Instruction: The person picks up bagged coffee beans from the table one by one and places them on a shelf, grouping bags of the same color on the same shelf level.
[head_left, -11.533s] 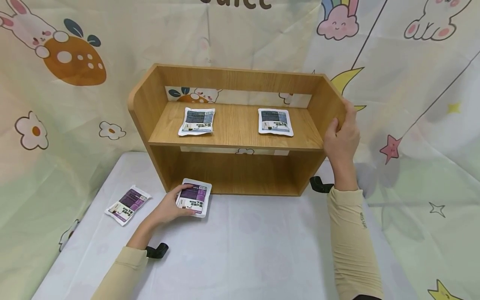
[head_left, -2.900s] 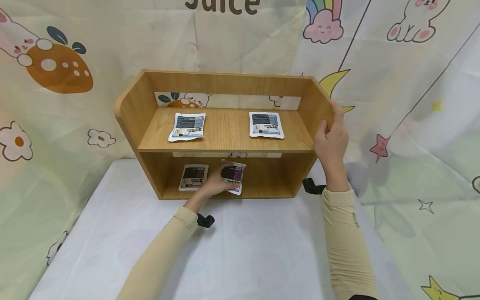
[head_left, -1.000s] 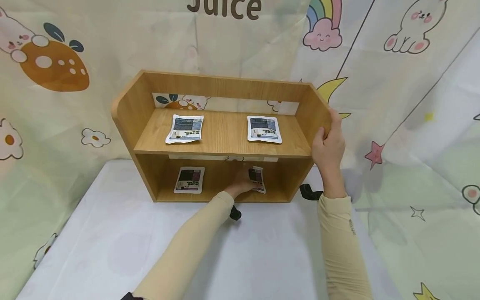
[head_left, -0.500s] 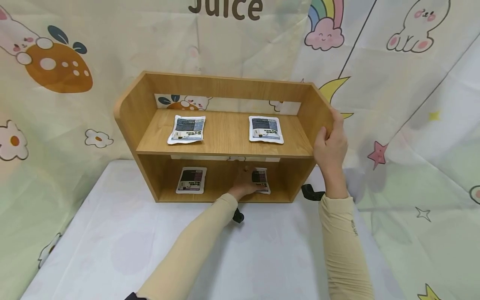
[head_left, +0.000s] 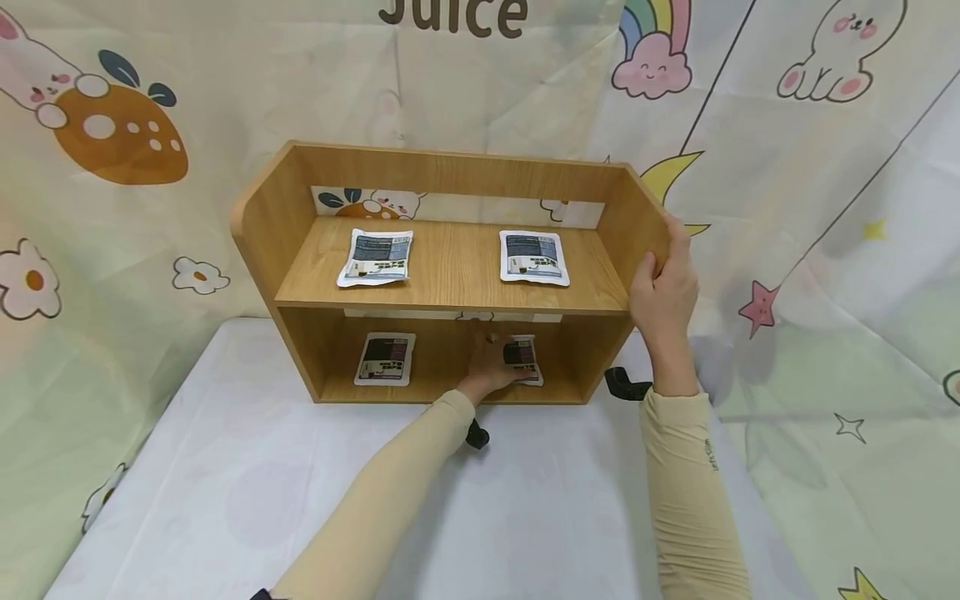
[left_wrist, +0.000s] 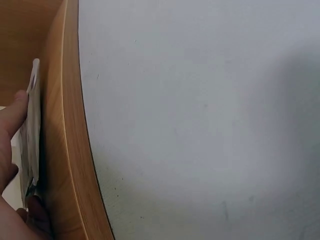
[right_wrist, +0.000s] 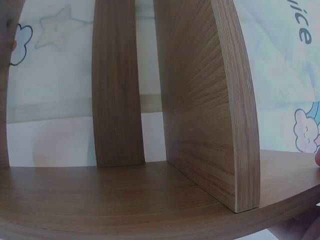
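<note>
My left hand (head_left: 489, 362) reaches into the lower level of a two-tier wooden shelf (head_left: 457, 262), right of its middle. It holds a flat white pouch with a dark printed label (head_left: 522, 357) by its edges; the hand hides part of it. In the left wrist view, thumb and fingers touch this pouch (left_wrist: 33, 127) close against the shelf board. A similar pouch (head_left: 385, 360) lies on the lower left. Two blue-labelled pouches (head_left: 377, 257) lie apart on the upper level. My right hand (head_left: 663, 292) grips the shelf's right side panel.
The shelf stands on a white-covered table (head_left: 187, 467), against a cartoon-printed cloth backdrop (head_left: 480, 92). Side panels bound both levels. The right wrist view shows shelf boards (right_wrist: 200, 100) close up, with gaps onto the backdrop.
Earlier, one pouch lay on the table and my left hand held another at the shelf's left front. Both are now on the lower level; my left hand moved right. My right hand kept its grip.
</note>
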